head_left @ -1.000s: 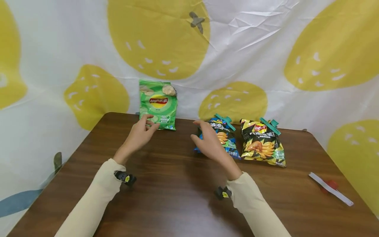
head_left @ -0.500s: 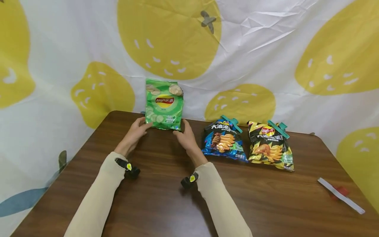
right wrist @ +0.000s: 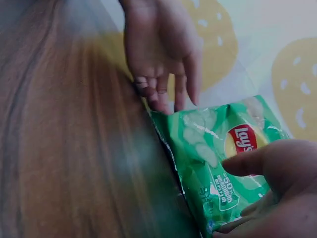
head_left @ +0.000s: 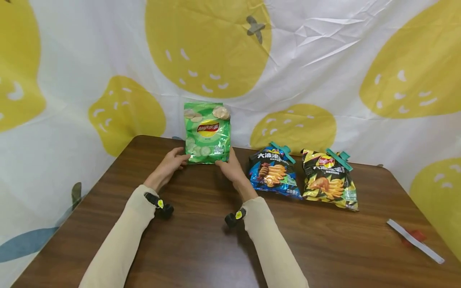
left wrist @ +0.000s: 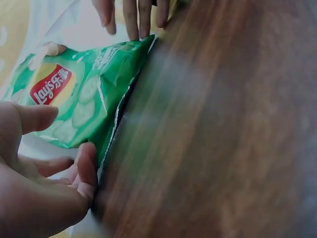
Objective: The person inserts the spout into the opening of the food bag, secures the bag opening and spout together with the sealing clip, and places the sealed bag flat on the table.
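Note:
A green Lay's chip bag stands nearly upright at the back of the table, in front of the printed cloth. At its lower left corner is my left hand; the fingers curl against the edge, and the thumb hangs just off the front in the left wrist view. My right hand holds the lower right side, thumb over the front and the other fingers partly hidden behind. To the right lie a blue chip bag and a black-and-yellow chip bag, each with a teal clip across its top.
The brown wooden table ends at a hanging cloth printed with lemons. A white strip lies over a small red object at the right side of the table.
My right hand has come left, from in front of the blue bag to the green bag. My left hand has lowered to its corner. The green bag has shifted slightly right and toward me.

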A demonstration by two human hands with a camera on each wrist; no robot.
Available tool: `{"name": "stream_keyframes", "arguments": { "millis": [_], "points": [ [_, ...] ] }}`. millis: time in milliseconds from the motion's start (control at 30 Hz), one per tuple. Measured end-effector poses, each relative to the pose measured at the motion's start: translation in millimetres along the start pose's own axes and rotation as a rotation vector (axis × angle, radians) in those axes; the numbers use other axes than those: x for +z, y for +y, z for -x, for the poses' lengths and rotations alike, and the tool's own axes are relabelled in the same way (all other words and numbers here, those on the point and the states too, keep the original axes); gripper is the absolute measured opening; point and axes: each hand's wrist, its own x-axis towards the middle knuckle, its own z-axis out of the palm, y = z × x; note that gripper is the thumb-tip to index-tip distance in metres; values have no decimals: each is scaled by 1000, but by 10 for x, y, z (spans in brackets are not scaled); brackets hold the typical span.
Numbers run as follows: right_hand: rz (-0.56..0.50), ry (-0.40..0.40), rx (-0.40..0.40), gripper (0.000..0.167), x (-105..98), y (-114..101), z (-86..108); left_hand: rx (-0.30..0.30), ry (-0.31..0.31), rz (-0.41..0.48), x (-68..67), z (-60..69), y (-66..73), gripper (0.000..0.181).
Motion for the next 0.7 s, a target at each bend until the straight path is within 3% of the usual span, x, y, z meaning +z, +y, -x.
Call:
{"name": "stream_keyframes", "arguments": {
  "millis": [67,167,300,400,567,700],
  "points": [
    [40,-21,10,76,-4,20,6,13,10,-69,10,7,-6,65],
    [83,13,60,79,-26,-4,25,43,38,-151,13,20,-19,57],
    [95,44,137,65,-51,-56,49,80,67,-202,-3,51,-16,48],
    [112,40,146,54,-60,-67,50,76,57,-195,-11,68,8,48],
    [79,40,155,52,-80,-54,54,45,30,-168,-2,74,27,51],
    [82,45,152,48,-117,-76,74,50,49,-159,35,81,34,49]
  ]
}}
